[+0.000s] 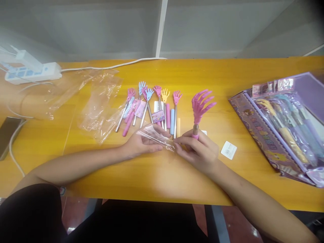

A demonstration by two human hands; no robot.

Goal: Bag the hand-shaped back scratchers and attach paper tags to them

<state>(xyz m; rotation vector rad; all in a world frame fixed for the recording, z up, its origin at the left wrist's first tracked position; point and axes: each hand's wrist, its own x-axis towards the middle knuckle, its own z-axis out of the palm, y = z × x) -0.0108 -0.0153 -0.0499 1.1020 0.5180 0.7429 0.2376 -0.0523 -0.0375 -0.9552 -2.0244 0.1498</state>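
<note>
My left hand is closed on a clear plastic bag, which stretches across toward my right fingers. In my right hand is a pink back scratcher, its hand-shaped head pointing up and away from me. The right thumb and forefinger also pinch the end of the bag. Just beyond my hands lie several other back scratchers, among them a blue one, a yellow one and a pink one. Small purple printed cards rest among their handles.
Loose clear bags lie left of the scratchers, near a white power strip with cables. A purple display box holding bagged scratchers stands at the right. A white label card sits between it and my right hand. Grey panels border the back.
</note>
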